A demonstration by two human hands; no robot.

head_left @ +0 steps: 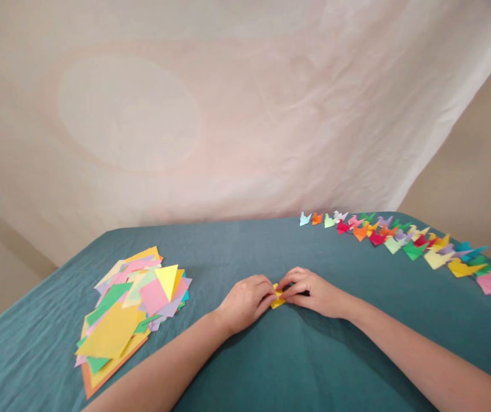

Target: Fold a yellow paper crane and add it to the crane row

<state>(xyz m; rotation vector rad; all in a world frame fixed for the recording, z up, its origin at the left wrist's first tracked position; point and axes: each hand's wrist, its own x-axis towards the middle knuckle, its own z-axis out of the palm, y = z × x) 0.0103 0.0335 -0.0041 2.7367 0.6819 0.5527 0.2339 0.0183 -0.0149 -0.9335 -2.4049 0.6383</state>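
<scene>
Behind a teal tablecloth, observed a pale hanging sheet, wrinkled toward the right. Located on the cloth, between both hands: a small folded piece of yellow paper. Noted a fingertip grasp by the left hand on its left side, and a pinch by the right hand on its right. Cannot tell individual creases at this size. Recorded loose coloured paper sheets to the left, folded paper birds at far right. For sound folding, judged advisable: anchor with left fingertips, match edges before pressing, crease firmly outward, allow for soft cloth beneath.
</scene>
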